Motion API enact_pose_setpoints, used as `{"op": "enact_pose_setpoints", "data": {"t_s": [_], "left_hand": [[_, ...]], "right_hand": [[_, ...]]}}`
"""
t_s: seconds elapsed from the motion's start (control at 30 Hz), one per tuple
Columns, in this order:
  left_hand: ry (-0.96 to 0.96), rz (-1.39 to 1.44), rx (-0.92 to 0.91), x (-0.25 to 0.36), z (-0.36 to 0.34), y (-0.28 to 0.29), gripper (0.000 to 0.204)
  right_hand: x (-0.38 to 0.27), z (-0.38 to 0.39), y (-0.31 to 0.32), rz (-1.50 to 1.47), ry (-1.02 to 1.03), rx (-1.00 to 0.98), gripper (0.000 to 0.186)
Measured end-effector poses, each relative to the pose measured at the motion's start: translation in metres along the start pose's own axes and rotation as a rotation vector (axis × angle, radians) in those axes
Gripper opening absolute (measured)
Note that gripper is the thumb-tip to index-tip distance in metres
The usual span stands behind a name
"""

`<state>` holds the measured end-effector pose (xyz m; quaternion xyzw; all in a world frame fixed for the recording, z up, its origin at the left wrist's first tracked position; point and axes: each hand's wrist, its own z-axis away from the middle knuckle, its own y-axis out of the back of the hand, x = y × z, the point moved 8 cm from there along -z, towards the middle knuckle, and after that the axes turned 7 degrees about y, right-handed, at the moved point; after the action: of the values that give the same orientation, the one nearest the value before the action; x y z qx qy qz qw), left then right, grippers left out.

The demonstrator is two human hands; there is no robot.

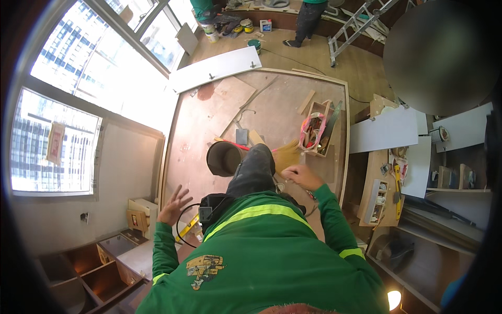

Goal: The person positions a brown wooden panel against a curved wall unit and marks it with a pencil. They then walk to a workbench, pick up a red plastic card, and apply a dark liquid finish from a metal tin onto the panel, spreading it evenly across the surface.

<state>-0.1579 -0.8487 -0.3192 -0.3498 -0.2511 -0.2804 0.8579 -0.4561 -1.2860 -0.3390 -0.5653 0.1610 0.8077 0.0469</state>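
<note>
My left hand (175, 205) is held out at my left side, fingers spread, with nothing in it. Near it are a yellow spirit level (187, 228) and a looped black cable (179, 225) from a small box (206, 213) at my waist. My right hand (303, 176) is curled in front of my right hip, beside the straw bristles (287, 156) of a broom. Whatever its fingers may hold is hidden. A dark, round, bucket-like thing (224, 159) stands left of my raised leg (254, 170). An open wooden toolbox (318, 125) with mixed tools lies beyond my right hand.
A large framed wooden panel (180, 123) spreads beneath me. White boards (219, 68) lie at its far edge and at right. Several open cabinet boxes (89, 261) stand lower left. Two people work at the back, near an aluminium ladder (361, 29). A dark blur covers the upper right.
</note>
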Motion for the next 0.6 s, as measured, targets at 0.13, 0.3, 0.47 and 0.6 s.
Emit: {"op": "enact_pose_setpoints", "data": {"t_s": [0.13, 0.3, 0.47, 0.6], "left_hand": [[-0.037, -0.284, -0.023, 0.087, -0.061, -0.038, 0.1], [-0.039, -0.617, -0.187, 0.188, -0.165, -0.142, 0.099], [0.05, -0.908, -0.429, 0.25, -0.26, -0.268, 0.098], [0.187, -1.255, -0.628, 0.295, -0.36, -0.345, 0.091]], "right_hand": [[0.057, 0.042, 0.067, -0.072, -0.141, 0.236, 0.036], [0.12, 0.084, 0.121, -0.189, -0.217, 0.458, 0.033], [0.144, 0.08, 0.165, -0.256, -0.338, 0.569, 0.031], [0.155, 0.045, 0.216, -0.3, -0.396, 0.648, 0.029]]}}
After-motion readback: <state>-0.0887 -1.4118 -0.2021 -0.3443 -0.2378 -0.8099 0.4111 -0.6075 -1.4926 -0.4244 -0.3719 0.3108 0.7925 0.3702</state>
